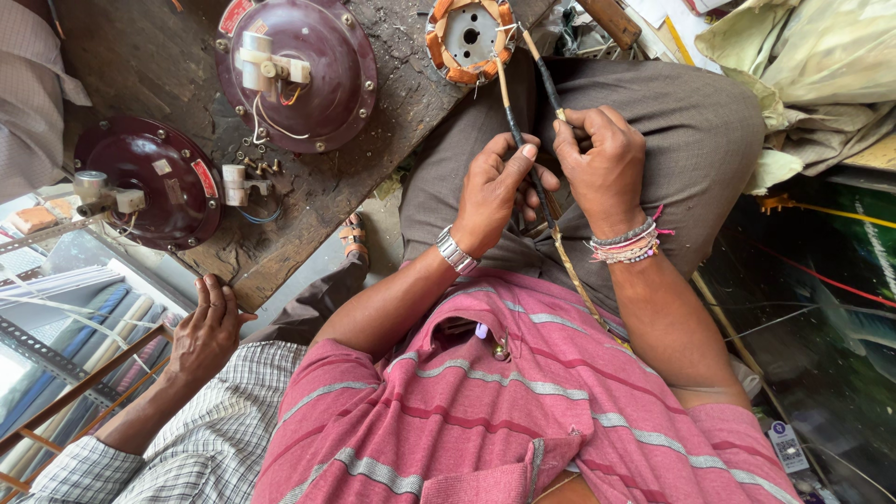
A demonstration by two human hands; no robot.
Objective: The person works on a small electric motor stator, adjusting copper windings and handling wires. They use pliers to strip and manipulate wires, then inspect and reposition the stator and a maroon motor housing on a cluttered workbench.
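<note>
My left hand (495, 191), with a metal watch on the wrist, pinches a thin black sleeved wire (511, 117) over my lap. My right hand (607, 168), wearing several beaded bracelets, is closed around a second black and tan sleeved wire (549, 89) right beside it. Both wires run up to a round stator with orange copper windings (467, 37) on the wooden bench. A tan length of sleeve (574, 275) trails down from my hands across my pink striped shirt. My grey trouser knee (691, 121) is under both hands.
Two maroon domed fan motor covers (299, 70) (149, 182) lie on the worn wooden bench (159, 56), with small screws (257, 163) between them. Another person's hand (205, 331) in a checked sleeve rests on the bench's edge. Crumpled pale cloth (812, 65) is at upper right.
</note>
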